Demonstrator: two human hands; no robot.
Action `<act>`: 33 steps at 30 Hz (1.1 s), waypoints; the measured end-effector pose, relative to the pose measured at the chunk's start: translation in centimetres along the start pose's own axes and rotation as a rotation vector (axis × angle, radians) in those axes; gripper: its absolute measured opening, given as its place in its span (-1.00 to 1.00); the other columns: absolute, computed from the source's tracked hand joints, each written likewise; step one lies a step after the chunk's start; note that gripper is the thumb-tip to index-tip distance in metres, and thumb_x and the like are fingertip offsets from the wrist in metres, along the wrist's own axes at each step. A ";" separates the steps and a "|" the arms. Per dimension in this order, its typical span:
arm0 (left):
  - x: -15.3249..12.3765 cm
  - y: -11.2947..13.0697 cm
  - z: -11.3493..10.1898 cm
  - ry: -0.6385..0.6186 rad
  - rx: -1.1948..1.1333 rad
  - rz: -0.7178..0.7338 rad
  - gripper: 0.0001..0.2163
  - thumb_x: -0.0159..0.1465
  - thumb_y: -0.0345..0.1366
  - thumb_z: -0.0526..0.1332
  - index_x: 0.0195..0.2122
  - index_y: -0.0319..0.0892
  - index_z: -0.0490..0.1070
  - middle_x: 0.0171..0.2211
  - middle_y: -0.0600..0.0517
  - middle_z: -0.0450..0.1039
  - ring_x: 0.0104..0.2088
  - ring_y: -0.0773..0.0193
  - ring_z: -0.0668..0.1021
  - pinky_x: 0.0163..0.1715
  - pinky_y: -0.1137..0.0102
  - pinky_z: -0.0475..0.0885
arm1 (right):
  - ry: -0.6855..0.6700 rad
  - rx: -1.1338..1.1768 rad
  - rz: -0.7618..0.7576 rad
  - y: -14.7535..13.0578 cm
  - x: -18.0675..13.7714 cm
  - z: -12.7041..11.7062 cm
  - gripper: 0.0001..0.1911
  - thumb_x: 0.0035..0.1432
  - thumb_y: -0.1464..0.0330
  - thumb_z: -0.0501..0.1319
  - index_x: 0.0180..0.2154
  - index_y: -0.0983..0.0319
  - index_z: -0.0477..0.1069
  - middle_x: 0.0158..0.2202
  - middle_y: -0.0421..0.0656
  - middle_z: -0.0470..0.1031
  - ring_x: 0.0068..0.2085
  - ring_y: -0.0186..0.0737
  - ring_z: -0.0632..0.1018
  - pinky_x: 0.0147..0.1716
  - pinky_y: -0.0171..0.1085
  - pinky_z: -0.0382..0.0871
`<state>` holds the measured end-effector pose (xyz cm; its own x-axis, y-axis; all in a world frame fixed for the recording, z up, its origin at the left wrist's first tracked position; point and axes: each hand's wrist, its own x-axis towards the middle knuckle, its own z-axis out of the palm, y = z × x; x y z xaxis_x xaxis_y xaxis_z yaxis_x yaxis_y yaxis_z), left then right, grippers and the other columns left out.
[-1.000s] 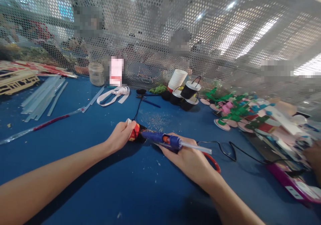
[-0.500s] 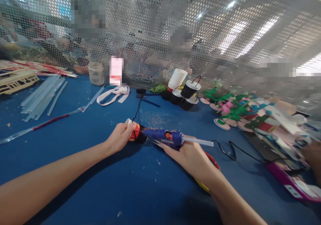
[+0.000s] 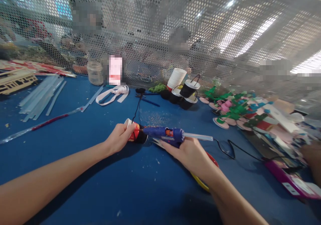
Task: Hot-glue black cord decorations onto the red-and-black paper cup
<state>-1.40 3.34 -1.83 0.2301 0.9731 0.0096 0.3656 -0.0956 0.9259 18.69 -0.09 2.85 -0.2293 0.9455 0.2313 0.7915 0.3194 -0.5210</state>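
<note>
My left hand (image 3: 119, 136) is closed around a small paper cup (image 3: 133, 132), red with a white rim and black yarn wound over its far end. The cup lies tilted on its side. From it a strand of black yarn (image 3: 136, 111) runs up toward a dark bundle at the back. In my right hand (image 3: 192, 153) is a blue hot glue gun (image 3: 163, 133), its nozzle at the yarn-covered part of the cup. A clear glue stick (image 3: 200, 137) sticks out of the gun's rear. Scissors (image 3: 200, 181) with red and yellow handles lie beneath my right hand, partly hidden.
Glue sticks (image 3: 42, 96), a glass jar (image 3: 95, 73), a lit phone (image 3: 115, 69) and white ribbon (image 3: 112, 96) lie left. Behind are stacked paper cups (image 3: 177, 79) and black-wrapped cups (image 3: 190, 88). Felt pieces (image 3: 235, 113) and a purple power strip (image 3: 291, 181) sit right, near another person's hand (image 3: 312, 158).
Both hands keep almost the same pose, with the glue gun still against the cup. The whole view has shifted very slightly.
</note>
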 end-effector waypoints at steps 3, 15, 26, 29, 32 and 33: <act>0.0 0.0 0.0 0.003 0.006 0.039 -0.61 0.16 -0.04 -0.12 -0.70 -0.20 0.05 -0.69 0.15 -0.05 -0.63 0.45 0.07 -0.64 0.50 -0.01 | 0.016 -0.008 0.021 0.1 0.4 0.2 -0.79 -0.04 0.28 0.11 -0.59 0.27 0.31 -0.67 -0.24 0.32 -0.61 -0.34 0.34 -0.62 -0.36 0.20; 0.0 -0.1 0.1 0.004 0.003 0.065 -0.61 0.17 -0.07 -0.11 -0.72 -0.20 0.02 -0.70 0.15 -0.04 -0.63 0.46 0.07 -0.66 0.51 -0.01 | 0.019 -0.010 0.026 0.0 0.6 0.1 -0.79 -0.05 0.27 0.11 -0.59 0.27 0.32 -0.66 -0.22 0.34 -0.60 -0.32 0.34 -0.63 -0.35 0.21; 0.2 0.0 0.2 0.008 -0.036 0.000 -0.62 0.14 -0.05 -0.10 -0.70 -0.18 0.02 -0.71 0.16 -0.08 -0.65 0.46 0.03 -0.66 0.49 -0.06 | -0.038 0.032 -0.033 -0.7 -0.4 -0.2 -0.81 0.04 0.33 0.06 -0.38 0.26 0.40 -0.46 -0.17 0.48 -0.43 -0.24 0.46 -0.43 -0.33 0.28; 0.2 0.2 0.2 0.006 -0.045 -0.022 -0.64 0.14 -0.06 -0.10 -0.69 -0.18 0.03 -0.71 0.17 -0.08 -0.66 0.46 0.03 -0.67 0.49 -0.07 | -0.041 0.014 -0.045 -0.6 -0.5 -0.1 -0.83 0.04 0.34 0.07 -0.38 0.26 0.40 -0.46 -0.16 0.48 -0.44 -0.25 0.45 -0.45 -0.33 0.28; 0.3 0.3 0.2 0.008 -0.065 -0.019 -0.64 0.13 -0.07 -0.10 -0.69 -0.18 0.04 -0.71 0.17 -0.07 -0.65 0.46 0.04 -0.67 0.50 -0.06 | -0.042 -0.008 -0.068 -0.4 -0.5 0.1 -0.86 0.03 0.36 0.08 -0.42 0.25 0.38 -0.49 -0.17 0.46 -0.46 -0.26 0.44 -0.51 -0.35 0.26; 0.3 0.3 0.2 0.011 -0.071 -0.019 -0.64 0.13 -0.06 -0.09 -0.69 -0.18 0.04 -0.71 0.17 -0.07 -0.65 0.46 0.04 -0.67 0.50 -0.06 | -0.042 -0.014 -0.074 -0.3 -0.5 0.2 -0.87 0.03 0.36 0.08 -0.44 0.25 0.38 -0.50 -0.18 0.45 -0.48 -0.27 0.43 -0.52 -0.35 0.25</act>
<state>-1.09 3.54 -1.62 0.2138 0.9769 -0.0045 0.3044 -0.0622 0.9505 18.48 -0.68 2.74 -0.3110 0.9210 0.2345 0.7789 0.3884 -0.4924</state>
